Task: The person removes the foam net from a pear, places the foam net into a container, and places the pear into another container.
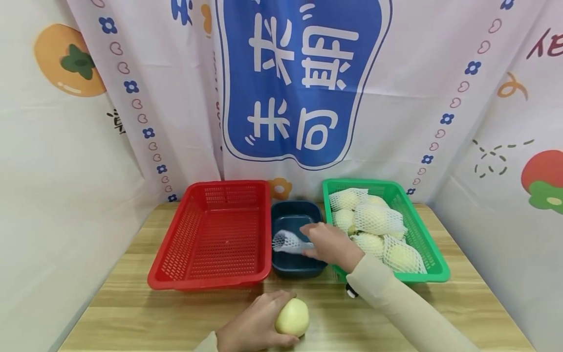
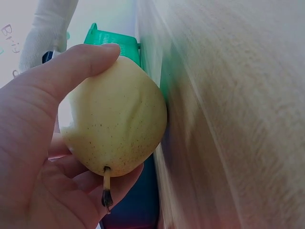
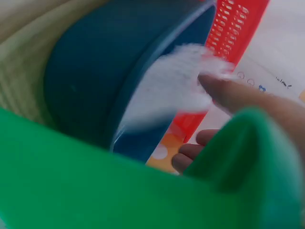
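My left hand (image 1: 259,320) holds a pale yellow pear (image 1: 293,318) low over the front of the table, thumb on one side and fingers curled round the other. In the left wrist view the pear (image 2: 114,119) is bare, with a short dark-tipped stem. Over the dark blue bin (image 1: 299,271) reaches my right hand (image 1: 334,244), its thumb and fingers spread apart. A white foam net sleeve (image 1: 288,242) is in the bin's opening, right at the thumb. The right wrist view shows this net (image 3: 167,88) blurred, with the fingers (image 3: 188,155) apart from it.
Left of the bin stands a red basket (image 1: 208,283) with nothing in it. To the right, a green basket (image 1: 424,230) holds several pears in white foam nets (image 1: 378,220). Printed cloth (image 1: 184,122) hangs behind and at both sides of the wooden table (image 1: 132,313).
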